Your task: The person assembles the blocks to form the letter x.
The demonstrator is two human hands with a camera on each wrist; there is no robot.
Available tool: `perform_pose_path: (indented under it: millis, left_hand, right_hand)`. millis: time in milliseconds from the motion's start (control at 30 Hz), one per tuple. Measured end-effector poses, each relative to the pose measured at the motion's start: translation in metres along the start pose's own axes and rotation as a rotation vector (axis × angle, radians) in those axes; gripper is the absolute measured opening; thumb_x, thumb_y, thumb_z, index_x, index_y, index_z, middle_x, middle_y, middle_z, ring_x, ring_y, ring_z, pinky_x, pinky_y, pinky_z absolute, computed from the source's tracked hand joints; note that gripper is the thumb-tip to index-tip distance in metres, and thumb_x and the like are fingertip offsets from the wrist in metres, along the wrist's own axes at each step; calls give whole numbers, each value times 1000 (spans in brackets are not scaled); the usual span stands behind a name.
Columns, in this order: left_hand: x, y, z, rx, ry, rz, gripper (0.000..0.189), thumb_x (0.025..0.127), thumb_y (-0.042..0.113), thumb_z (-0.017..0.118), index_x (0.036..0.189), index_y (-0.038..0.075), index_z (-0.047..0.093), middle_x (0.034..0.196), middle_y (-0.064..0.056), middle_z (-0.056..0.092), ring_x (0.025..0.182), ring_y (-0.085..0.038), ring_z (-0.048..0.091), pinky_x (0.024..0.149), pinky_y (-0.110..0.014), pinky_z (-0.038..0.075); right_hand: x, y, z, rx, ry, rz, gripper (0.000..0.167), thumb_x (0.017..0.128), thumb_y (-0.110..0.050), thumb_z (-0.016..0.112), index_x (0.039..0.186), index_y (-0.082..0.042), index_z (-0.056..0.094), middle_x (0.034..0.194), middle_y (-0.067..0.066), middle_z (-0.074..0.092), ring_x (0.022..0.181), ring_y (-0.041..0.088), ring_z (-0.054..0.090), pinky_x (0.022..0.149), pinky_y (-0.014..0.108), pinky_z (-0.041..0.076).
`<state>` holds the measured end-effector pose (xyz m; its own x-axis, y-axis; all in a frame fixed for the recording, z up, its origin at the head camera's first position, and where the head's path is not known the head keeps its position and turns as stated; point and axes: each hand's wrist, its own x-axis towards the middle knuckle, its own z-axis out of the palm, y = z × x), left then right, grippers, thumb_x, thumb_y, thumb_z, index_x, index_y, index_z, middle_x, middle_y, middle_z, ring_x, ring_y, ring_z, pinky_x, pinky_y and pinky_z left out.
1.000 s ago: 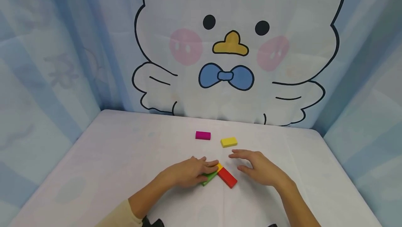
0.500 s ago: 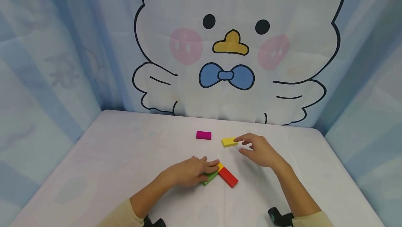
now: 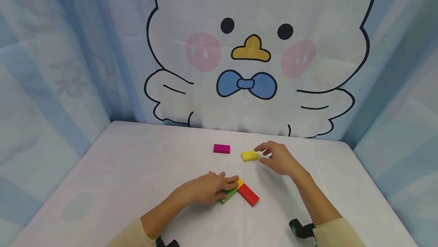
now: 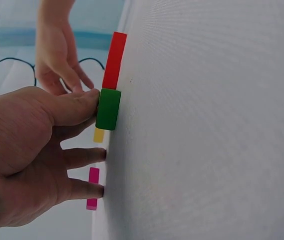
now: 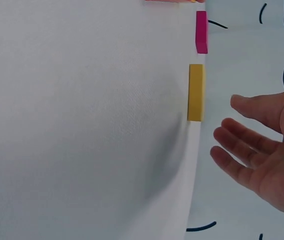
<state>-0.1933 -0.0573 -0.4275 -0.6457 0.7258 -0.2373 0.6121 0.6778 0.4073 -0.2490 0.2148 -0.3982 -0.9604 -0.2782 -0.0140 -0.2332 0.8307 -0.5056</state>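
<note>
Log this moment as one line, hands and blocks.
Left hand: touches green block | Right hand: near yellow block, holding nothing | Red block: on table | Magenta block: on table, left of yellow block

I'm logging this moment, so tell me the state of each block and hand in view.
Left hand: touching the green block
Right hand: raised, holding nothing
Green block: lying down, partly covered by the left hand
Orange block: partly covered
Red block: lying down, uncovered
Yellow block: lying down, not held
Magenta block: lying apart
</note>
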Motion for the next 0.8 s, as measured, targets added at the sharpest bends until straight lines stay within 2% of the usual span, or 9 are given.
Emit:
perform_pose_path:
  millis: [400,800]
  left_hand:
    - [-2,-1,0,10,6,9,55,104,26,65,156,31,49,164,16,40,151,-33,43,120,-59,38]
    - [-2,1,-2,0,4,13,55,104,26,65,156,30,49,165,16,40,151,-33,43,121,-58,37]
  right_hand:
    - [18,-2,10,-50,-49,14,40,93,-4,74,132,-12,70,136,15,63,123,36,62,99,49,59]
    - [27,4,18,19,-83,42,38,91,-1,72,127,-14,74,133,14,64,117,33,60,95,44,59]
